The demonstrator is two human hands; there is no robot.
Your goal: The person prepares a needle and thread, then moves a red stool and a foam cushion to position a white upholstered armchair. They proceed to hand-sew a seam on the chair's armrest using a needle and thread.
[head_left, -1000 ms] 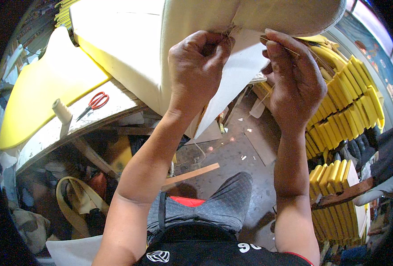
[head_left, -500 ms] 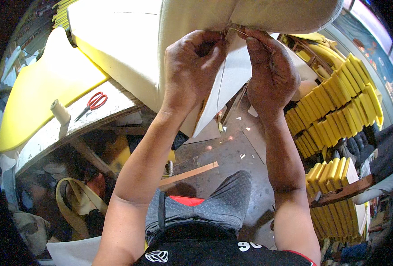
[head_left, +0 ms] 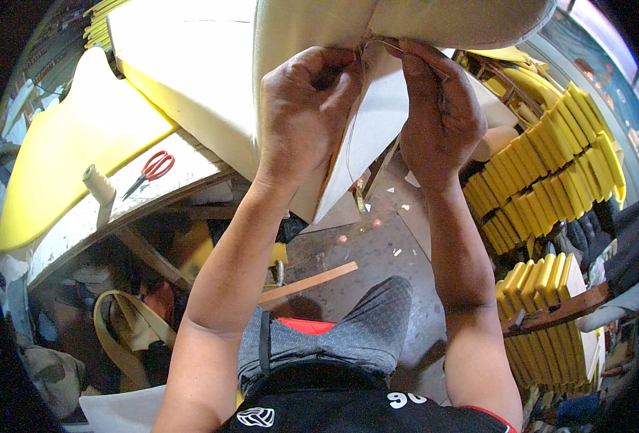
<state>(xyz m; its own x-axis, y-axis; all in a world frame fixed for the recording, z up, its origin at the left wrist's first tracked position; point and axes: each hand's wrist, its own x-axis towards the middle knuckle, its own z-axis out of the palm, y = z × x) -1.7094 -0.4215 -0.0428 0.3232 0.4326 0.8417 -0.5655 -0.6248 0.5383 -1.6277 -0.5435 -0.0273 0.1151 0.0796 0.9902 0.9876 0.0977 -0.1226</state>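
Both hands have drawn together since a second ago. The left hand (head_left: 308,108) and right hand (head_left: 438,108) are each closed, pinching the seam of one cream cushion (head_left: 406,18) held up over the workbench (head_left: 182,177) edge. One thread (head_left: 352,144) hangs between them. Farther left lie one pair of red scissors (head_left: 150,172) and one spool (head_left: 99,186).

Scissors (head_left: 150,171) right of thread spool (head_left: 98,185) on workbench (head_left: 182,167), foam stacks (head_left: 550,180) far right.
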